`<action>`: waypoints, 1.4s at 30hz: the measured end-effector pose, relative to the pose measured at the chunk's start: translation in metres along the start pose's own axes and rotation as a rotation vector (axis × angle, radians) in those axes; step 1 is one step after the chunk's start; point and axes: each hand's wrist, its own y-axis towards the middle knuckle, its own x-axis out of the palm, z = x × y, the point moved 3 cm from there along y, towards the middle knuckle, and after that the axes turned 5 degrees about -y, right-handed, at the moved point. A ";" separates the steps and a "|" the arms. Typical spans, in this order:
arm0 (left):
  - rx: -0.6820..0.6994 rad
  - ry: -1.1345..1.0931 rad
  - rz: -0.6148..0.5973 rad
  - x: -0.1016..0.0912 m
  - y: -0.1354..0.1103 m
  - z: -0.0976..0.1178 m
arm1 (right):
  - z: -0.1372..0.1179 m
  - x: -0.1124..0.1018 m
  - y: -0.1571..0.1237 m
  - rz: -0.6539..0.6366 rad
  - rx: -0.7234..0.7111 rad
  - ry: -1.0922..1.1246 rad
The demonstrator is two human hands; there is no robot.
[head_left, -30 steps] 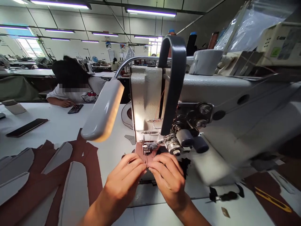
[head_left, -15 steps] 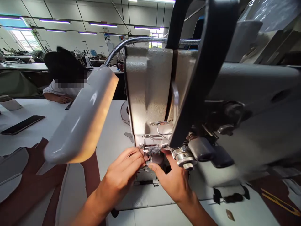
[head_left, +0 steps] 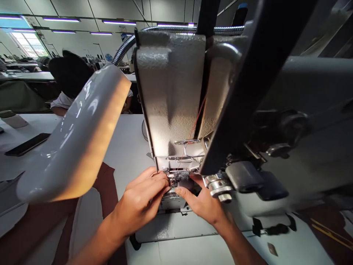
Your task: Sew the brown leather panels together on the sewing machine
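Observation:
A sewing machine (head_left: 176, 84) fills the middle of the head view, and both hands are at its needle area. My left hand (head_left: 140, 197) is at the left of the metal presser parts (head_left: 171, 179), fingers bent and pressed together. Whatever its fingertips pinch is hidden. My right hand (head_left: 205, 202) is on the other side, thumb and forefinger spread around a dark rounded part (head_left: 185, 184); the other fingers are mostly hidden. Grey fuzzy lint (head_left: 182, 175) clings just above that part. A thin red thread (head_left: 198, 118) runs down the machine's front towards the needle area.
A lit lamp (head_left: 79, 136) hangs at the left on a flexible metal arm. Brown cut pieces (head_left: 106, 191) and a phone (head_left: 27, 144) lie on the left of the white table. A black bar crosses the machine's front. Across the table sits a person (head_left: 68, 73) in a dark cap.
My view has moved closer, so the machine and lamp look larger. The red thread shows now along the machine's front. Both hands stay at the needle area with only slight finger shifts.

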 end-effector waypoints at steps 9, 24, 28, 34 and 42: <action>0.058 0.045 -0.013 0.001 0.001 -0.002 | -0.013 -0.008 0.006 0.051 -0.116 0.027; 0.072 -0.011 -0.012 0.000 0.006 0.001 | -0.016 -0.010 0.008 0.015 -0.014 0.221; 0.124 -0.032 -0.036 -0.001 0.003 0.002 | -0.015 -0.006 0.005 -0.002 0.081 0.206; -0.038 0.034 -0.203 -0.003 -0.025 -0.006 | -0.002 0.005 0.000 -0.102 0.153 0.172; -1.287 0.561 -0.484 -0.025 -0.143 -0.090 | -0.022 -0.008 -0.058 0.395 -0.155 0.205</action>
